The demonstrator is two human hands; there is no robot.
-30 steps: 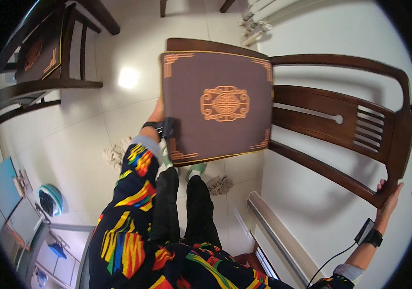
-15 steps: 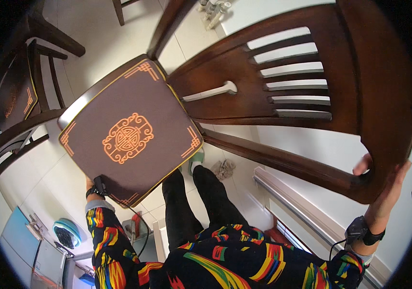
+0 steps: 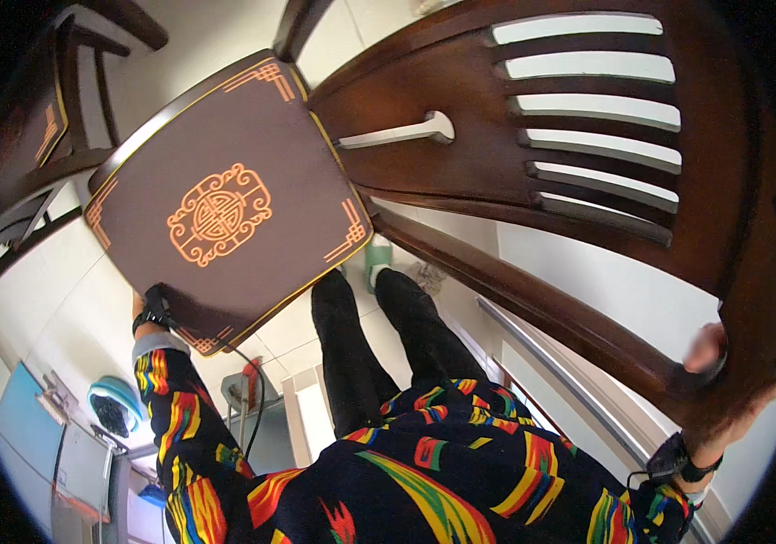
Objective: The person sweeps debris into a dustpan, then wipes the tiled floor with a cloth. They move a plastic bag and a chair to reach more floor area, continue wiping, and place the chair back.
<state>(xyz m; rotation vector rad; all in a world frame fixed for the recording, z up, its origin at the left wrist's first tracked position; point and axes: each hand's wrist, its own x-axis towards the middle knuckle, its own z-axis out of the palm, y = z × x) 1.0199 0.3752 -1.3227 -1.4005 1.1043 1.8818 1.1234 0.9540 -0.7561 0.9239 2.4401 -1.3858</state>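
A dark brown wooden chair (image 3: 587, 218) with a slatted backrest is tilted in front of me, between my two hands. On its seat lies a brown cushion (image 3: 134, 227) with yellow piping and an orange ornament. My left hand (image 3: 140, 304) is at the near left edge of the seat, its fingers hidden under the seat and cushion. At the top of the backrest, my right hand (image 3: 728, 424) is wrapped round the rail, and its fingertips show through the opening there. Both wrists carry black bands with small devices and cables.
Another dark chair (image 3: 16, 213) with a matching cushion stands close on the left. A white wall (image 3: 578, 267) and a ledge (image 3: 542, 358) run along the right. Lower left are a blue-rimmed basin (image 3: 114, 405) and a blue panel (image 3: 27, 408). My feet are on pale floor tiles (image 3: 71, 272).
The chair looks larger and closer. Its seat has shifted up and left in the picture, its backrest farther right. Both hands have stayed on it.
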